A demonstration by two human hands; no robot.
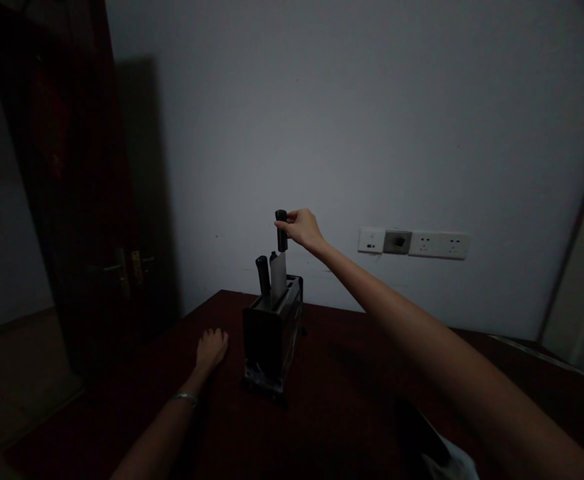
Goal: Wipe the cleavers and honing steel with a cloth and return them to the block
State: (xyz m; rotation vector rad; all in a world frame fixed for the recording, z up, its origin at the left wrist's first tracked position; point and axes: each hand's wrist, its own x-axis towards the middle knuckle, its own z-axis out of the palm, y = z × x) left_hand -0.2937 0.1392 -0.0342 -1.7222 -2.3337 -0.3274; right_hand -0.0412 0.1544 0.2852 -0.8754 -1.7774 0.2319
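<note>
My right hand (303, 226) pinches the black handle of a kitchen knife (279, 279), near the handle's top. Its broad blade points down, with the lower part hidden in the slot of a dark knife block (265, 343). Just left of that blade, another knife's black handle (263, 275) stands up from the block, and part of a further dark handle shows between them. On the table to the left of the block, my left hand (213, 347) lies palm down, fingers slightly bent and holding nothing. A bracelet circles the left wrist.
The dark red table (332, 400) reaches back to a pale wall with a row of sockets and switches (413, 244). At the lower right lies a dark and whitish object (447, 453), hard to make out. An open door (72, 200) stands at the left.
</note>
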